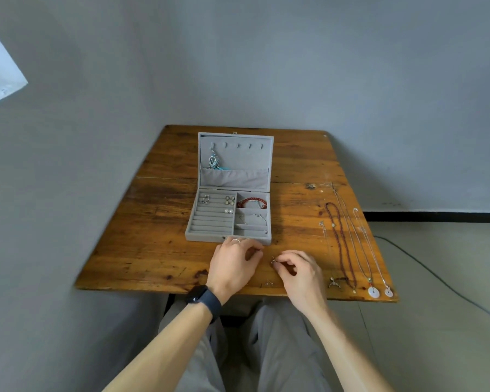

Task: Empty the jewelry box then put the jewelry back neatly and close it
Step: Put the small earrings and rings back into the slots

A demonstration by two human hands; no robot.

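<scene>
Jewelry box (210, 236) lid up, mid table (153, 250), toward far edge; red bracelet (252, 200) inside. R hand (299, 268) pinches small earring (273, 259) near front edge. L hand (234, 263) curled at box front, can't tell if holding anything. Necklaces (341, 244) along right edge.

Left hand (234, 261), right hand (297, 268): fingers curled.

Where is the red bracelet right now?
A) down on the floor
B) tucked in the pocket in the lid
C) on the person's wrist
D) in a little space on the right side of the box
D: the red bracelet lies curled in the back right compartment of the open jewelry box, just below the lid's hinge.
</scene>
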